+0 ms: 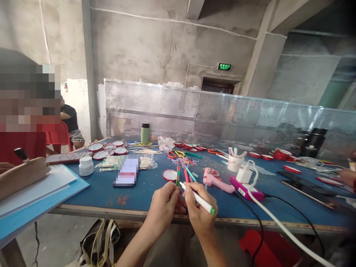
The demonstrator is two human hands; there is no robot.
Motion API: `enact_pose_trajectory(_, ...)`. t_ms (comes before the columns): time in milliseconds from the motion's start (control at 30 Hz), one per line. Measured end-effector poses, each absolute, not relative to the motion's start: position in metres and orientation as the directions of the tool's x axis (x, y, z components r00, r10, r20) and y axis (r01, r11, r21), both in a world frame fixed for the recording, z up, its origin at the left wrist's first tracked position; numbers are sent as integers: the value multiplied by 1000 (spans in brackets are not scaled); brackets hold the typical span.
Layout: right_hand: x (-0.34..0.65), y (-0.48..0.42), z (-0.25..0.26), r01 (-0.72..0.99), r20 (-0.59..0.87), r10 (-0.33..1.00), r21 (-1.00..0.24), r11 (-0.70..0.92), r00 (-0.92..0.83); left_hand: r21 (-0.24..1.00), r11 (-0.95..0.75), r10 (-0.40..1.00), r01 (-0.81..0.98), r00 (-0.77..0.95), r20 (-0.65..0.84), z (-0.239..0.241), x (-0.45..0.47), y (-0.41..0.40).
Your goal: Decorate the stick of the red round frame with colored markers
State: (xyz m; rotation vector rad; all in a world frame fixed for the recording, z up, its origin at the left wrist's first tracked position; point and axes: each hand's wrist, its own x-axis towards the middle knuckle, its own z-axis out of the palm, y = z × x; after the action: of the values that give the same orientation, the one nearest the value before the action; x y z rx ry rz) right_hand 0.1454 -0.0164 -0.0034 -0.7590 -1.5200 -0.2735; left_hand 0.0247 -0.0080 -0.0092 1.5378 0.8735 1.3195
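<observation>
My left hand [163, 203] pinches a flat wooden stick [178, 173] upright, its face banded in red and green. In my right hand [202, 213] is a white marker pen [200, 200] with a green end, held like a pen. The marker's tip points at the stick, close beside it; I cannot tell whether they touch. Just behind the stick lies a round red-rimmed disc [169, 175]. A red pen [186, 175] and a teal pen [190, 174] lie on the table past my right hand. The far fingers of my left hand are partly hidden.
A pink glue gun [218, 181] and a purple power strip [247, 188] with cables lie to the right. Behind them stands a cup of pens [236, 163]. Leftward are a phone [126, 171], a white jar [86, 166] and a person's hand [30, 174] holding a pen over papers.
</observation>
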Motion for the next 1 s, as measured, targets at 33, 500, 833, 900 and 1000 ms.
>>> enact_pose_trajectory(33, 145, -17, -3, 607, 953, 295, -276, 746, 71, 938, -345, 920, -41, 182, 347, -9, 25, -8)
enact_pose_trajectory(500, 146, -18, -2, 609, 953, 296, -272, 745, 64, 940, -336, 921, -53, 191, 340, -8, 24, -8)
enact_pose_trajectory(833, 151, -17, -16, 533, 892, 402, -447, 718, 208, 947, -287, 922, -148, 227, 315, -11, 24, -7)
enact_pose_trajectory(900, 151, -16, -18, 504, 881, 410, -472, 723, 237, 946, -286, 922, -149, 227, 315, -11, 24, -7)
enact_pose_trajectory(1000, 149, -13, -17, 487, 874, 403, -485, 726, 270, 947, -288, 922, -141, 225, 314, -11, 23, -7)
